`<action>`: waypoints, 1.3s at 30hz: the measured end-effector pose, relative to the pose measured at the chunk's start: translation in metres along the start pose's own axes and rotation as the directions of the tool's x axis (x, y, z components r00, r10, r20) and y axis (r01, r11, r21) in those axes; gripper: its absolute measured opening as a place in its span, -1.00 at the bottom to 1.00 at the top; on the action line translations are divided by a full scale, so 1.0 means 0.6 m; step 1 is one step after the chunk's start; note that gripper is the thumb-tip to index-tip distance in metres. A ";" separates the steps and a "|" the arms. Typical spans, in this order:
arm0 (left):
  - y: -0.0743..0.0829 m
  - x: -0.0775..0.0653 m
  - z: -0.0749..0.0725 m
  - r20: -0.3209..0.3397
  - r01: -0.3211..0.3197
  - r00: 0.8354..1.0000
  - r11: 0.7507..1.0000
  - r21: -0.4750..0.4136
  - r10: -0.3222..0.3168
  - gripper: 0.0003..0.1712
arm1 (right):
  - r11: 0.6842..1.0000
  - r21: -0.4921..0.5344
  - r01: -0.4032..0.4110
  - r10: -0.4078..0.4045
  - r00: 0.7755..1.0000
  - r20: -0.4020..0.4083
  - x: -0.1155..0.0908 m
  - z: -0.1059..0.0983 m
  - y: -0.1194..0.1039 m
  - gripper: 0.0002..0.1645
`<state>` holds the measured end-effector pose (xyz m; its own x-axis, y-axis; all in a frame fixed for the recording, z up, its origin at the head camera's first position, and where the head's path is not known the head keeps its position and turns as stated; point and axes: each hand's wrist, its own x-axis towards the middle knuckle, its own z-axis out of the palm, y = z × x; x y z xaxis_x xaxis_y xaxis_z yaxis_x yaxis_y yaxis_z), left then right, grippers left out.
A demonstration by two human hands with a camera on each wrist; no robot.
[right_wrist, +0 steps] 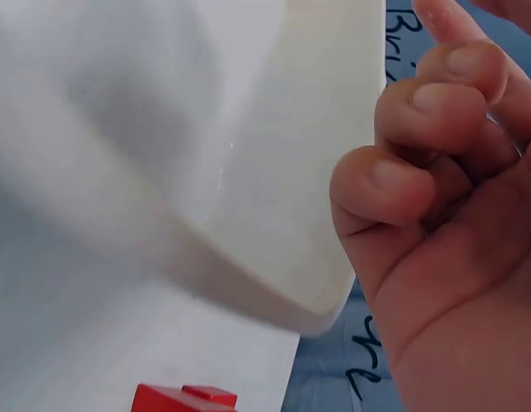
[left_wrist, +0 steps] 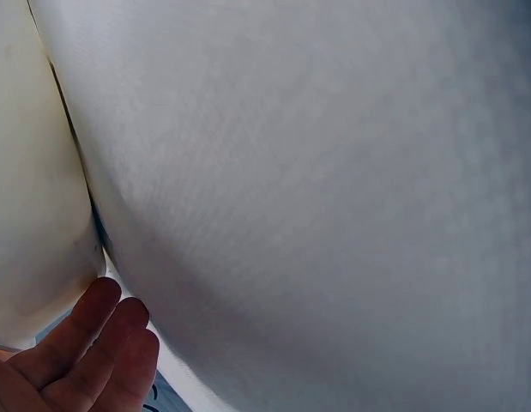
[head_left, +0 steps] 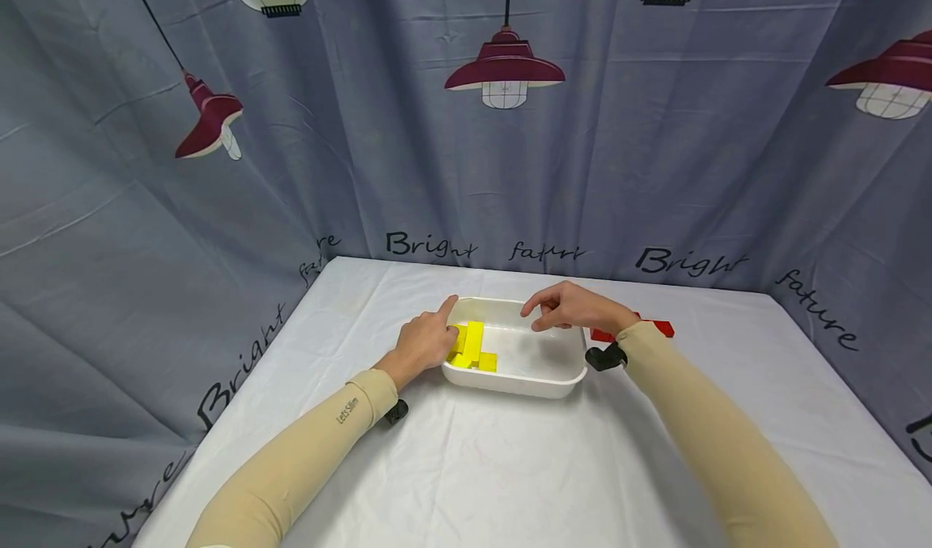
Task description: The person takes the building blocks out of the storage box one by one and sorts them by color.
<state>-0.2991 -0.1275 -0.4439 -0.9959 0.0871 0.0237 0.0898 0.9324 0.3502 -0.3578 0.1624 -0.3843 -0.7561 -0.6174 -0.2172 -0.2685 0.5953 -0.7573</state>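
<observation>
A white plastic tub (head_left: 513,383) stands on the table with several yellow blocks (head_left: 473,341) gathered at its left end. My left hand (head_left: 425,339) holds the tub's left wall. Its thumb lies inside over the yellow blocks, and the index finger points along the rim. In the left wrist view, the other fingers (left_wrist: 93,343) rest against the outer wall. Above the tub's right part is my right hand (head_left: 571,305), index finger and thumb apart with nothing between them. The right wrist view shows its other fingers (right_wrist: 385,184) loosely curled, beside the tub's wall (right_wrist: 248,283).
Red blocks (head_left: 662,328) lie on the table right of the tub, partly hidden behind the right wrist. White cloth (head_left: 466,467) covers the table. A grey-blue curtain (head_left: 408,167) with printed lamps hangs along the back and sides.
</observation>
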 end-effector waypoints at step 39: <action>-0.001 -0.001 0.004 -0.018 -0.002 1.000 1.000 -0.012 0.002 -0.27 | 0.999 0.053 0.005 -0.017 0.971 0.239 0.086 0.071 -0.010 -0.53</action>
<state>-0.2987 -0.1274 -0.4464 -0.9957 0.0824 0.0415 0.0919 0.9281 0.3609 -0.3698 0.1048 -0.4172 -0.5867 -0.7327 -0.3450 -0.2397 0.5640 -0.7902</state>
